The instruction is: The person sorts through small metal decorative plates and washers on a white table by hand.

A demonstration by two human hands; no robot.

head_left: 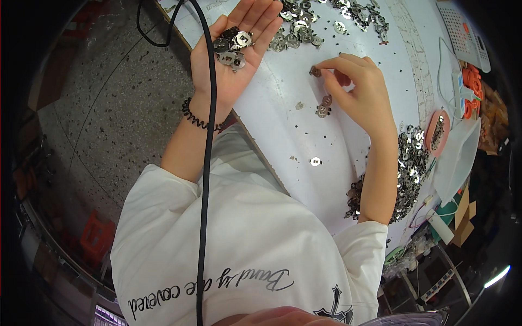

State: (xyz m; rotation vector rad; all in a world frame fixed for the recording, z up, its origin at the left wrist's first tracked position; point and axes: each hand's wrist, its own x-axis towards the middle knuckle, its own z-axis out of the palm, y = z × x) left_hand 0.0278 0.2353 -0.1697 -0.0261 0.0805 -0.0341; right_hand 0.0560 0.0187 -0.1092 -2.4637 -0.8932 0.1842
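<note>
Palm up at the upper left, my left hand (pixel 239 60) holds several small round metal pieces (pixel 241 39) with cut-outs; its fingers are extended and slightly cupped. My right hand (pixel 356 87), over the white table, pinches a small dark metal piece (pixel 315 71) between thumb and index finger. Whether that piece still touches the table I cannot tell. Just below it lie a few overlapping metal pieces (pixel 324 106). A single shiny disc (pixel 316 162) rests nearer to me.
A large heap of metal pieces (pixel 410 168) lies beside my right forearm, and another pile (pixel 299 30) at the far side. On the right stand a pink dish (pixel 437 133), a white tray (pixel 459 157) and orange parts (pixel 473 89). A black cable (pixel 206 163) hangs across the view.
</note>
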